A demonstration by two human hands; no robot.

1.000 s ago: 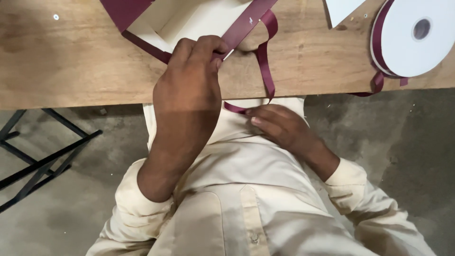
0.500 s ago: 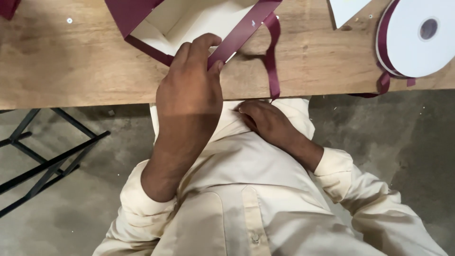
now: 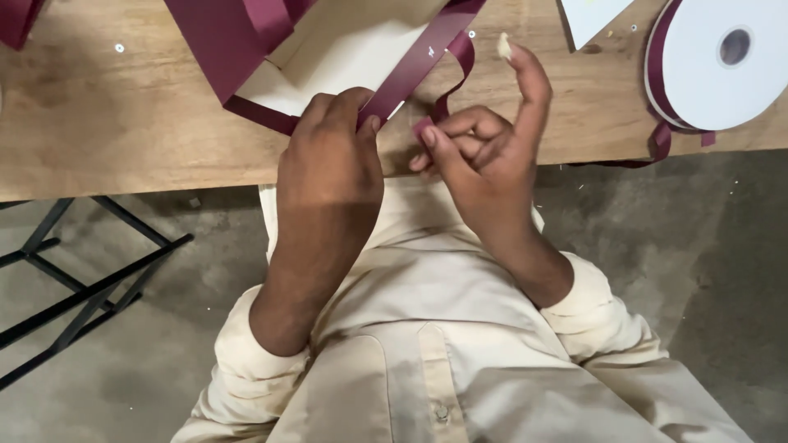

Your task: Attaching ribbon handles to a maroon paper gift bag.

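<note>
We are handling a thin maroon satin ribbon (image 3: 414, 70) lying across the open maroon-and-cream paper box (image 3: 328, 57) on the wooden desk (image 3: 123, 123). Our left hand (image 3: 332, 152) is pinching its taut strand; our right hand (image 3: 484, 152) is nipping the cut end. It is looking light, limp and slippery, best gripped near its end.

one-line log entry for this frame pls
left hand: pinching maroon ribbon against box | right hand: gripping ribbon end, index finger raised | spool: idle on table
</note>
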